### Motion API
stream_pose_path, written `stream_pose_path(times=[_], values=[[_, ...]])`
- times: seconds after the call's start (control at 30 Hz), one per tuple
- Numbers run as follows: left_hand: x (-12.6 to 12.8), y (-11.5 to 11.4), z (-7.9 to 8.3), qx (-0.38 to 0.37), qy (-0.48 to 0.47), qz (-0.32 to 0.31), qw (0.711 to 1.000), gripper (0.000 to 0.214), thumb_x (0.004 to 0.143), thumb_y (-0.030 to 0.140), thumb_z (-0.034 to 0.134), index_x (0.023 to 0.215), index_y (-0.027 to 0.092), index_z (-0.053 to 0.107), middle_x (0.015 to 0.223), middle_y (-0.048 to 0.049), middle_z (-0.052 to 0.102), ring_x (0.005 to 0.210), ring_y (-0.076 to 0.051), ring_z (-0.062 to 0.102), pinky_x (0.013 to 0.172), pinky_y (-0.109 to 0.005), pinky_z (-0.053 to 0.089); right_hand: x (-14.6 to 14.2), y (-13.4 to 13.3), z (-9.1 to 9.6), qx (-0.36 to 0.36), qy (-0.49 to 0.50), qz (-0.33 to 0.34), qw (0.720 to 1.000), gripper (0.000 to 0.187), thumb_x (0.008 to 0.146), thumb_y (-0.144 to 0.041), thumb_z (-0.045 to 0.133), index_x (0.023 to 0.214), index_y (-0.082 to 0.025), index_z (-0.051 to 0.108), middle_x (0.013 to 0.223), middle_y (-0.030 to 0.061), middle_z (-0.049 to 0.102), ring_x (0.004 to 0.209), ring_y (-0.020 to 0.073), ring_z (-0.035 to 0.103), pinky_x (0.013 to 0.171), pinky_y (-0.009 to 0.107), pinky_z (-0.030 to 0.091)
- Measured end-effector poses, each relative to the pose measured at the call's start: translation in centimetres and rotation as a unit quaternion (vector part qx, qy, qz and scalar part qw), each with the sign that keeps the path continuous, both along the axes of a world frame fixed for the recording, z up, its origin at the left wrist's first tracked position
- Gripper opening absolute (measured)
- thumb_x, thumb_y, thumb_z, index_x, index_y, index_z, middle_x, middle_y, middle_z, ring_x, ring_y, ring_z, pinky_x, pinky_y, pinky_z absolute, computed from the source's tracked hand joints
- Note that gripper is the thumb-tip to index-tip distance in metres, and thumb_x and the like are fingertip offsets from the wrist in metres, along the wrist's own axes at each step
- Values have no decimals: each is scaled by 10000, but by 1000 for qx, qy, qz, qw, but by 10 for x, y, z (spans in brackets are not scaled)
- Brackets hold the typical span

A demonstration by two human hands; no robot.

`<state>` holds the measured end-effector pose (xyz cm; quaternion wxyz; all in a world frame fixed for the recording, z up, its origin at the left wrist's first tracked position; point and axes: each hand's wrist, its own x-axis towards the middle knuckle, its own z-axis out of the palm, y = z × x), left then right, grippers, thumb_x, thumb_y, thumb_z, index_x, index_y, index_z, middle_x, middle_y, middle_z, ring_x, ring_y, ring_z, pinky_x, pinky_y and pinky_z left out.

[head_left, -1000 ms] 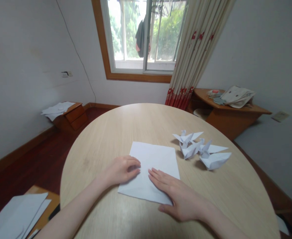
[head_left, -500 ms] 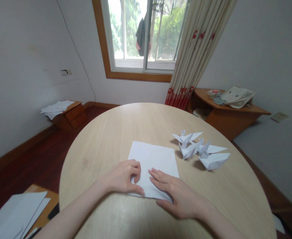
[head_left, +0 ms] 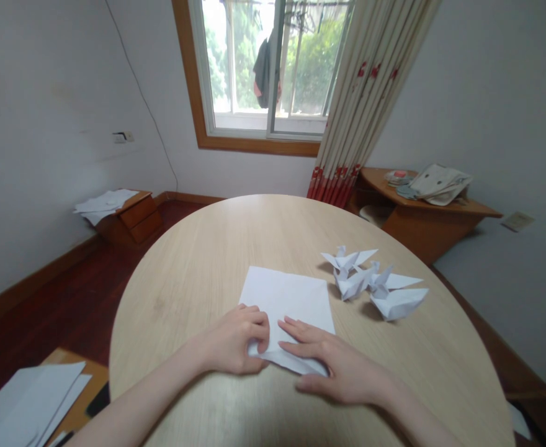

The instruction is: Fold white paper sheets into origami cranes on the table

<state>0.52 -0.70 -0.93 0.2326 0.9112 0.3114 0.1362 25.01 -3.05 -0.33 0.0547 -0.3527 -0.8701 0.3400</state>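
A white sheet of paper [head_left: 285, 292] lies on the round wooden table in front of me, its near edge lifted and bent up a little. My left hand [head_left: 240, 338] pinches that near edge toward its left end, thumb below and curled fingers above. Flat across the sheet's right part rests my right hand [head_left: 329, 360], fingers stretched out and thumb apart at the near edge. To the right of the sheet stand several folded paper cranes [head_left: 398, 303], close together and touched by neither hand.
The round table [head_left: 184, 261] fills the middle. At lower left, loose paper sheets [head_left: 26, 397] lie on a low wooden surface. More papers [head_left: 105, 203] sit on a small cabinet at far left. A corner shelf [head_left: 440, 208] at right carries a cloth bag [head_left: 440, 184].
My left hand's thumb and fingers have closed on the paper's near edge, which now rises and bends upward. My right hand stays nearly in place on the sheet.
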Motion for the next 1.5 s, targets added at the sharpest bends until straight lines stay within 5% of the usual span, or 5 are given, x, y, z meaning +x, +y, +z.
stream_pose_path(times=[0.5,0.7,0.97,1.2,1.5], values=[[-8,5,2,-64,10,8,998,77,667,94,605,655,165,632,718,26,585,610,-84,520,564,-188,354,13,8,24,-172,19,100,980,970,648,-510,800,1453,-228,337,1487,129,357,1412,334,226,1135,572,-54],[-8,7,2,-71,20,4,997,81,689,107,594,664,170,638,729,25,590,629,-88,528,579,-188,367,18,10,15,-174,50,83,980,572,875,-350,590,1409,-210,441,1423,103,477,1351,255,393,1168,493,60],[-10,5,9,-118,38,19,992,46,762,217,625,740,176,627,844,10,564,681,-108,533,603,-204,389,18,13,4,-163,170,-94,967,527,829,-667,492,889,-209,745,865,28,707,845,243,620,868,387,472],[-7,2,14,-105,85,10,991,164,803,301,654,741,173,572,873,5,528,740,-138,521,646,-233,388,13,20,-14,-162,240,-202,936,528,734,-693,571,609,-181,600,583,-14,520,565,152,445,574,271,386],[-7,-19,17,-63,132,36,989,81,893,250,567,867,173,575,1023,-49,554,930,-206,536,814,-318,424,5,24,-27,-94,256,-303,913,402,707,-562,626,609,-177,563,573,-26,462,558,140,417,543,258,329]])
